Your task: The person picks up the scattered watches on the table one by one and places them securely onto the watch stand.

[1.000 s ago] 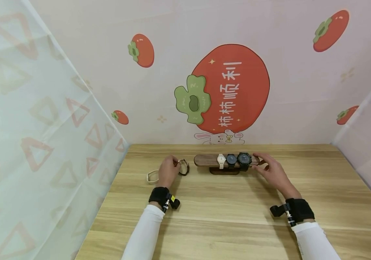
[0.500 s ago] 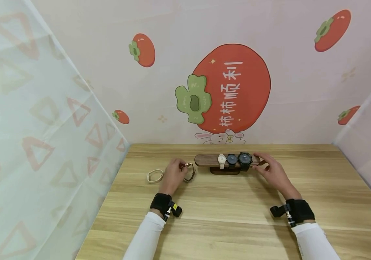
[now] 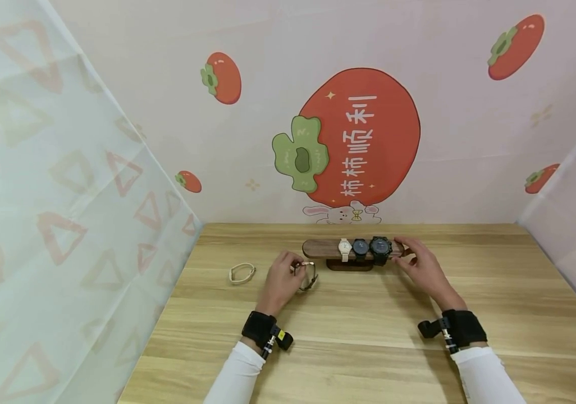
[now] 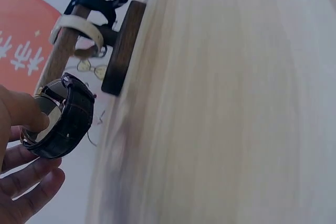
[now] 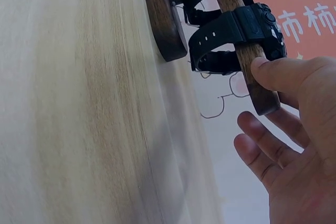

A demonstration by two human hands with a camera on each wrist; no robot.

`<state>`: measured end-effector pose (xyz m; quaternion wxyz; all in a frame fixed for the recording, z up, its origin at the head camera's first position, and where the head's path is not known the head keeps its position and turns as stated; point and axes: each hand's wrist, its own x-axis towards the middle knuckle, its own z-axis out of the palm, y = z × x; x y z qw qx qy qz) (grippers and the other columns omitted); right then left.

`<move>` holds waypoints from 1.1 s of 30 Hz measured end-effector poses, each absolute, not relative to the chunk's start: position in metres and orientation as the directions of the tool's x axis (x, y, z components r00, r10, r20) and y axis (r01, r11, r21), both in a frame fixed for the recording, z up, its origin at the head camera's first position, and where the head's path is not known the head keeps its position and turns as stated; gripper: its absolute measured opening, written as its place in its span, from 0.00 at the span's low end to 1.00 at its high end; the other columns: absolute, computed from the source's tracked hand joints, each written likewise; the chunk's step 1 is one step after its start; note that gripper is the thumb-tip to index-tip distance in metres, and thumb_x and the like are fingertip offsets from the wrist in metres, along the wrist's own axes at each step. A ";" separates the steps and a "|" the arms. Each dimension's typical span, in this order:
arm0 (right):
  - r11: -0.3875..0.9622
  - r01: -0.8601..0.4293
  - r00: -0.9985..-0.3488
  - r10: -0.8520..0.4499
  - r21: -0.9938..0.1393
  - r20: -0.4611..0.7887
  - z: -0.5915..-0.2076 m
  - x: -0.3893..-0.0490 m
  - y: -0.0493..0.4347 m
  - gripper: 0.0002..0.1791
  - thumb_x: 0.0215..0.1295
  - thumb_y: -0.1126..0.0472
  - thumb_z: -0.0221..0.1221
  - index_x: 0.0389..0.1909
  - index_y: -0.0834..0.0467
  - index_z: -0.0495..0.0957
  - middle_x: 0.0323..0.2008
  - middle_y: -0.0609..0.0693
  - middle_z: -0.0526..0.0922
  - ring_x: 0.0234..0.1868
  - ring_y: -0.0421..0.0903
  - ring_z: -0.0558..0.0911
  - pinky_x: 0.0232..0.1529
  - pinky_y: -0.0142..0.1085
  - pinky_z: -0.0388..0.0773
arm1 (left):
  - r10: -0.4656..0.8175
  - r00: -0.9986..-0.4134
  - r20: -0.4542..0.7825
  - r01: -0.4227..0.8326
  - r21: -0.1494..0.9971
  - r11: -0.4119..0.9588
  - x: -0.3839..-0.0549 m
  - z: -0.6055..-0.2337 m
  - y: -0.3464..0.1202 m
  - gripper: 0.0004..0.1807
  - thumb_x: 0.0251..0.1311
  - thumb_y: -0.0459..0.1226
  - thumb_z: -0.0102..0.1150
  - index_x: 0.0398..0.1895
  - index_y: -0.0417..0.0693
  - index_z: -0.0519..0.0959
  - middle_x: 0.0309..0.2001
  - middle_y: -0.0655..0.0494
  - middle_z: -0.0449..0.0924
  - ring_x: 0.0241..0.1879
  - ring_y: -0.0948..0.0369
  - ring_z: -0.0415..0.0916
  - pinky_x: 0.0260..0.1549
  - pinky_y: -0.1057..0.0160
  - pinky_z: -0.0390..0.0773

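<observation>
My left hand (image 3: 282, 280) pinches a wristwatch with a dark strap (image 4: 77, 119), its band closed in a loop, just left of and in front of a dark wooden watch stand (image 3: 320, 249). The left wrist view has the thumb inside the loop and the other fingers outside. My right hand (image 3: 423, 270) holds the right end of the stand's bar, thumb on the near side. Around that bar sit a cream watch (image 3: 344, 248), a dark watch (image 3: 361, 247) and a bulky black watch (image 5: 239, 27); its left part is bare wood.
A cream-banded watch (image 3: 242, 273) lies on the wooden table (image 3: 359, 348) left of my left hand. Close behind the stand rises a printed back wall (image 3: 247, 140), and a side wall (image 3: 91, 224) borders the table's left edge.
My left hand has carried the dark-strapped watch rightward and slightly nearer, away from the cream-banded watch on the table. The right hand and the stand stay in place.
</observation>
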<state>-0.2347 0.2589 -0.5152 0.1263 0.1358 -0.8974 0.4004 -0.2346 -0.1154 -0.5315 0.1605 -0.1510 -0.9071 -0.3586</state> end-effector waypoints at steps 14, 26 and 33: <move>0.640 -0.333 -0.933 -0.119 -0.692 0.339 -0.518 -0.231 0.251 0.31 0.73 0.69 0.66 0.74 0.68 0.69 0.67 0.69 0.72 0.54 0.60 0.78 0.40 0.27 0.77 | 0.154 -0.867 0.474 0.456 0.632 0.626 -0.228 -0.530 -0.092 0.08 0.65 0.30 0.69 0.45 0.44 0.84 0.45 0.54 0.81 0.43 0.60 0.82 0.42 0.67 0.87; 0.645 -0.353 -0.900 -0.037 -0.677 0.434 -0.519 -0.224 0.241 0.27 0.73 0.68 0.66 0.70 0.68 0.74 0.70 0.69 0.70 0.67 0.68 0.66 0.62 0.64 0.68 | 0.153 -0.862 0.482 0.467 0.642 0.608 -0.224 -0.526 -0.070 0.08 0.65 0.31 0.69 0.45 0.45 0.85 0.45 0.55 0.82 0.43 0.60 0.81 0.42 0.67 0.87; 0.627 -0.470 -0.809 -0.024 -0.622 0.588 -0.510 -0.216 0.224 0.20 0.69 0.73 0.67 0.60 0.66 0.82 0.61 0.63 0.80 0.58 0.57 0.73 0.55 0.36 0.71 | 0.168 -0.849 0.501 0.490 0.626 0.607 -0.221 -0.526 -0.060 0.09 0.63 0.31 0.71 0.46 0.44 0.85 0.45 0.54 0.82 0.45 0.58 0.81 0.47 0.63 0.87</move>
